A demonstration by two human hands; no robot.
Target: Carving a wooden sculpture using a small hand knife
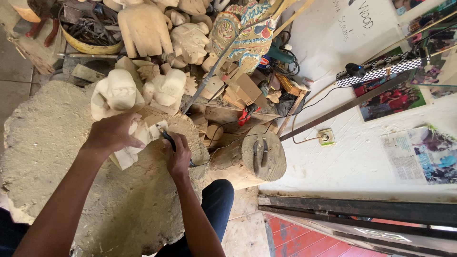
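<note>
My left hand (113, 133) lies palm-down over the pale wooden carving (135, 143), fingers wrapped on its upper part to keep it from shifting under tool pressure. My right hand (177, 154) is closed around a dark-handled carving tool (167, 138), its tip meeting the carving at the 3 o'clock side of the left hand; the grip sits low on the handle, which I judge gives control over the cut. The hands are close together but not touching. The carving rests on a large rough stump (57, 157) that serves as the table, near its 2 o'clock edge. At 12 o'clock from the hands stand two unfinished pale figures (138, 90), just beyond the workpiece. Further out at 12 o'clock is a heap of more carved blanks (162, 28) and a painted figure (245, 33). At 3 o'clock a smaller log block (262, 154) carries two dark tools on its top, and a black cable (285, 116) runs past it toward a wall socket (326, 137).
</note>
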